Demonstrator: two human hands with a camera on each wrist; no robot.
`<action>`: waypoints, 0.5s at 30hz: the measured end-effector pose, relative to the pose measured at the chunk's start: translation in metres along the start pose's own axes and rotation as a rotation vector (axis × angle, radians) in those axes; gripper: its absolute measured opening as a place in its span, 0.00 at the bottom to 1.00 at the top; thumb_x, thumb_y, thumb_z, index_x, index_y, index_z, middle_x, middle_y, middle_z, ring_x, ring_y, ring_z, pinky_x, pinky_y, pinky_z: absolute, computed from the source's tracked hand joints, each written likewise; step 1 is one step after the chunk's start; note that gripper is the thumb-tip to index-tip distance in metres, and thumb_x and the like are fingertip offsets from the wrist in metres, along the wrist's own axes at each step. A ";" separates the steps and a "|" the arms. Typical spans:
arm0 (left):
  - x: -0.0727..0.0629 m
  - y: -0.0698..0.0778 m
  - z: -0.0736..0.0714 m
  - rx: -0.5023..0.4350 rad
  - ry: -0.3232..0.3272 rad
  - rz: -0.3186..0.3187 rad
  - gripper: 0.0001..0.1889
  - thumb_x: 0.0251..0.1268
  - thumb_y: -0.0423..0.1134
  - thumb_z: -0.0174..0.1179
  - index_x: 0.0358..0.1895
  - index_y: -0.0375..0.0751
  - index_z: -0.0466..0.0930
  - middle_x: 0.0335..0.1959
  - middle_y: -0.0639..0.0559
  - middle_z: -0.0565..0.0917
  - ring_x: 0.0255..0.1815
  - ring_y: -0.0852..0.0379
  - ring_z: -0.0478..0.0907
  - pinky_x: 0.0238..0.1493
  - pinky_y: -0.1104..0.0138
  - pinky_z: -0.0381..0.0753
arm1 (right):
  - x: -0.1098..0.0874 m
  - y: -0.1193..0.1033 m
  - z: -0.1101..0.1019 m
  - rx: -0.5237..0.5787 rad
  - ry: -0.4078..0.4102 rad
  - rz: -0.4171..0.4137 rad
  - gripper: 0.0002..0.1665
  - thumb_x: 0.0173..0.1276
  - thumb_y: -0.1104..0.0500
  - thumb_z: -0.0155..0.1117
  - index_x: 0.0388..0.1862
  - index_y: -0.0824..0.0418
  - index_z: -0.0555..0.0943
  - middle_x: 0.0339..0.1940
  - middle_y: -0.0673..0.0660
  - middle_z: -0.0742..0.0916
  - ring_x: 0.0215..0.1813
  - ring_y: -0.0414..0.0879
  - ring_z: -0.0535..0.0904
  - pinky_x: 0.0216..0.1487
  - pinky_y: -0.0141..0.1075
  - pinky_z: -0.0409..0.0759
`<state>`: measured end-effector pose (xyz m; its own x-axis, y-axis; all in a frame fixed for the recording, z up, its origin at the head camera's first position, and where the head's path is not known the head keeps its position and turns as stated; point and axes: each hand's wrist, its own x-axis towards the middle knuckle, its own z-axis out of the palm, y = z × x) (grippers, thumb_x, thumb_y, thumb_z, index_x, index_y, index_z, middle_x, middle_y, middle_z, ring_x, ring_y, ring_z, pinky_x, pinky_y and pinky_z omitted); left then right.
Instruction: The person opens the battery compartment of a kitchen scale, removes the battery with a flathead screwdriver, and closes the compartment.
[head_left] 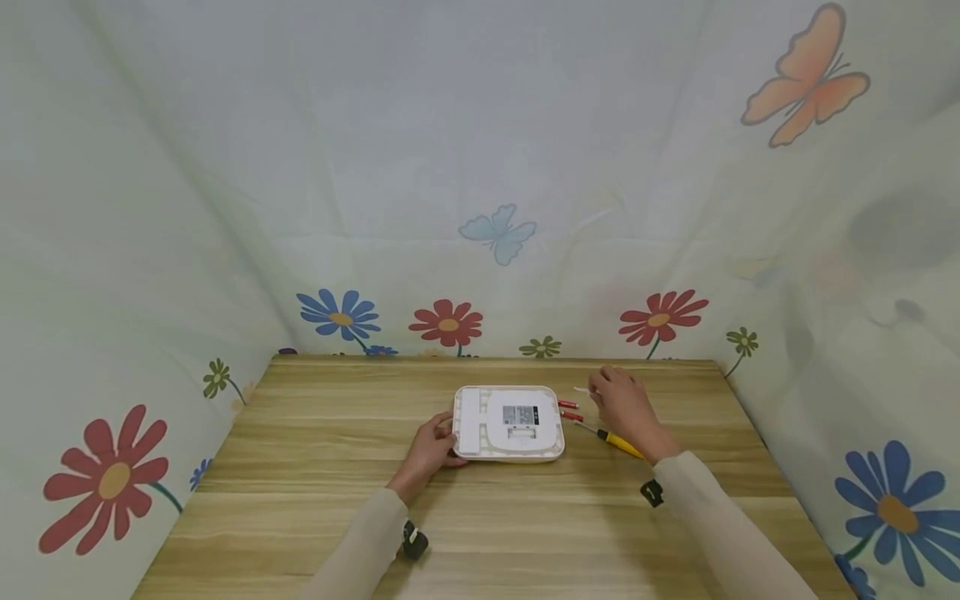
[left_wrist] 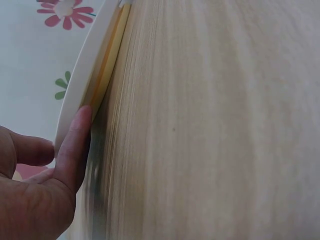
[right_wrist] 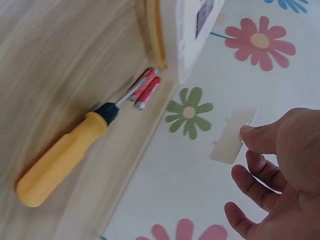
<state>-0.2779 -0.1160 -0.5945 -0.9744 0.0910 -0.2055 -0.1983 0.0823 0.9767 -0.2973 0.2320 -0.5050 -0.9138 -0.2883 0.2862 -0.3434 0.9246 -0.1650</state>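
A white rounded rectangular device (head_left: 470, 425) lies on the table with a label and an open battery compartment (head_left: 522, 432) facing up. Its left edge is held by my left hand (head_left: 426, 452); in the left wrist view, the thumb (left_wrist: 75, 135) presses the yellowish side and a finger touches the white rim. My right hand (head_left: 624, 410) is raised to the right of the device. Between thumb and fingers it pinches a thin white battery cover (right_wrist: 232, 136) with small tabs, clear of the table.
Two red batteries (right_wrist: 148, 93) lie just right of the device. A yellow-handled screwdriver (right_wrist: 65, 162) lies below my right hand, its tip toward the batteries. A flower-printed cloth (head_left: 405, 275) hangs behind and beside the wooden table (head_left: 510, 525).
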 end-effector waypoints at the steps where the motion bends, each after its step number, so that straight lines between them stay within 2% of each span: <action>1: 0.000 0.000 0.000 -0.002 -0.001 -0.005 0.28 0.72 0.24 0.45 0.74 0.34 0.58 0.51 0.29 0.73 0.30 0.50 0.82 0.37 0.55 0.91 | 0.000 -0.002 -0.002 0.000 0.005 -0.005 0.02 0.70 0.60 0.63 0.39 0.58 0.79 0.40 0.54 0.81 0.45 0.53 0.76 0.53 0.58 0.78; 8: 0.000 0.003 0.002 0.004 -0.008 -0.009 0.28 0.72 0.24 0.46 0.75 0.35 0.57 0.51 0.30 0.73 0.30 0.51 0.82 0.36 0.57 0.91 | -0.001 -0.012 -0.012 -0.013 0.041 -0.034 0.02 0.70 0.60 0.63 0.39 0.57 0.79 0.40 0.55 0.81 0.48 0.55 0.76 0.56 0.59 0.77; 15: 0.002 0.001 0.002 0.012 0.013 -0.001 0.28 0.70 0.23 0.46 0.74 0.33 0.58 0.50 0.29 0.74 0.28 0.52 0.82 0.33 0.57 0.91 | 0.001 -0.024 -0.014 -0.002 0.054 -0.061 0.02 0.70 0.60 0.63 0.39 0.56 0.79 0.41 0.55 0.81 0.49 0.55 0.77 0.57 0.61 0.76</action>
<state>-0.2802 -0.1137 -0.5944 -0.9755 0.0776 -0.2058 -0.1983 0.0944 0.9756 -0.2866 0.2126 -0.4877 -0.8782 -0.3303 0.3458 -0.3975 0.9063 -0.1438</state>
